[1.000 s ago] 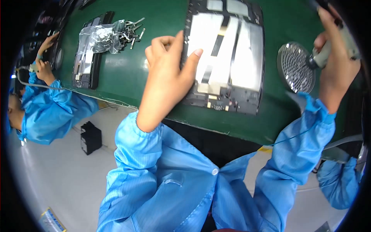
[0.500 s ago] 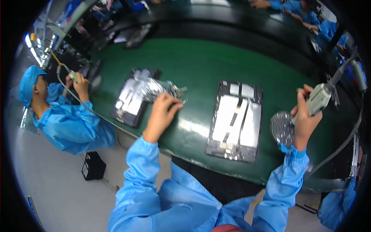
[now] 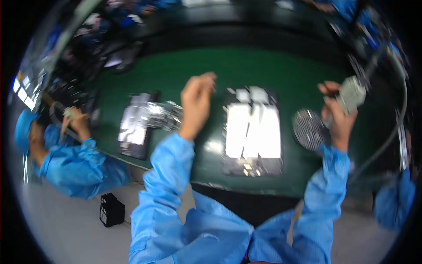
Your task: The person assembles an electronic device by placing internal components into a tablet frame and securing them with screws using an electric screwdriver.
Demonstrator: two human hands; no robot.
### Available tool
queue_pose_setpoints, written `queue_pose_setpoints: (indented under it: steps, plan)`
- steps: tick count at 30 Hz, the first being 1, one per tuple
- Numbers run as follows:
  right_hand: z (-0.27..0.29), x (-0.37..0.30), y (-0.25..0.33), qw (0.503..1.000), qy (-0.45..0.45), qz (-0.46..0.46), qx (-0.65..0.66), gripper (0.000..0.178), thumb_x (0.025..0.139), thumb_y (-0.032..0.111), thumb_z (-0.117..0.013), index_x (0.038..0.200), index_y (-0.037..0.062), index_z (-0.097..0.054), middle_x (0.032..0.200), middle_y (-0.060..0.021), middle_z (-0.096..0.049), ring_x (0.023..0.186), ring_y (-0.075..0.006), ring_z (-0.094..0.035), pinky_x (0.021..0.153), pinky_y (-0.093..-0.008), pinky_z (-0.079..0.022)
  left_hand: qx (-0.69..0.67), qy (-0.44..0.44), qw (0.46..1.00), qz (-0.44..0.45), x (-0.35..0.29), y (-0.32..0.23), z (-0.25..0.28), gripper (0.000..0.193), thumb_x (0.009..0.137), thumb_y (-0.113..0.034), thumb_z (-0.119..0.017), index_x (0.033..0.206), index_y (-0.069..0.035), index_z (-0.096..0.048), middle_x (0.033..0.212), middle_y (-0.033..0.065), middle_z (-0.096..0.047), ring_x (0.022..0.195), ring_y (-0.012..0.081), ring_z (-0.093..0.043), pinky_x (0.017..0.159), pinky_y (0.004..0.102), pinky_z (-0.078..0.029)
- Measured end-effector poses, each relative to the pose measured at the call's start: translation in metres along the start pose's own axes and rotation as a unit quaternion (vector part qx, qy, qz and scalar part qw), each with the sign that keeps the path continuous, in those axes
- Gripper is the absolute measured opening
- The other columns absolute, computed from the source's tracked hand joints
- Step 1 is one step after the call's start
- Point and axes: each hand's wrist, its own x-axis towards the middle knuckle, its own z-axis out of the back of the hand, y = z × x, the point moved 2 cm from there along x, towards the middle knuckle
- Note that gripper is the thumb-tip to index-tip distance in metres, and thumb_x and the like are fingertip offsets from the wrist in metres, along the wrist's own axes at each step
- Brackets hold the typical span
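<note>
My left hand is raised over the green table, between two opened tablets. Its fingertips are pinched together; motion blur hides whatever is in them. Beside its wrist lies a crumpled clear bag of small shiny pieces, partly resting on the left opened tablet. Another opened tablet, black-edged with large silvery-white panels inside, lies flat in front of me. At the right, my right hand is wrapped around a pale corded electric screwdriver. A round dish with dark and silvery stripes sits just left of that hand.
The green table has its near edge by my waist. A grey cable curves down the right side. At the left, a co-worker in blue holds a similar pale tool. A black box stands on the floor.
My left hand has lifted away from the bag, moving right and farther over the table, fingers still pinched. The view has shifted slightly. My right hand keeps its hold on the screwdriver.
</note>
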Motion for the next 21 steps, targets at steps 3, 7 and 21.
queue_pose_setpoints:
  steps: [3, 7, 21]
  plan:
    - [-0.010, 0.003, -0.017, 0.999, 0.025, 0.035, -0.002, 0.030, 0.081, 0.002, -0.063, 0.110, -0.0053, -0.066, 0.104, -0.0193, -0.074, 0.053, -0.0103, -0.055, 0.052, -0.0241, -0.045, -0.018, -0.001, 0.995, 0.102, 0.023, 0.020, -0.021, 0.032, 0.102, -0.024, -0.060, 0.118, 0.002, -0.069, 0.103, 0.0068, -0.071, 0.089, 0.0120, -0.064, 0.083, 0.0256, -0.051]
    - [-0.012, 0.005, -0.021, 0.995, 0.072, 0.037, 0.062, 0.032, 0.080, -0.002, -0.057, 0.110, -0.0081, -0.065, 0.103, -0.0215, -0.073, 0.052, -0.0117, -0.055, 0.050, -0.0247, -0.047, -0.080, 0.013, 0.989, 0.124, 0.030, 0.060, -0.046, 0.029, 0.103, -0.020, -0.059, 0.119, 0.002, -0.069, 0.103, 0.0077, -0.070, 0.093, 0.0112, -0.064, 0.085, 0.0246, -0.051]
    - [-0.016, -0.010, -0.021, 0.994, 0.033, -0.028, 0.098, 0.033, 0.077, -0.004, -0.055, 0.109, -0.0075, -0.064, 0.096, -0.0214, -0.072, 0.049, -0.0135, -0.056, 0.045, -0.0251, -0.047, -0.066, 0.056, 0.984, 0.154, 0.012, 0.056, -0.046, 0.032, 0.101, -0.020, -0.062, 0.127, -0.001, -0.065, 0.109, 0.0095, -0.070, 0.101, 0.0142, -0.065, 0.093, 0.0261, -0.050]
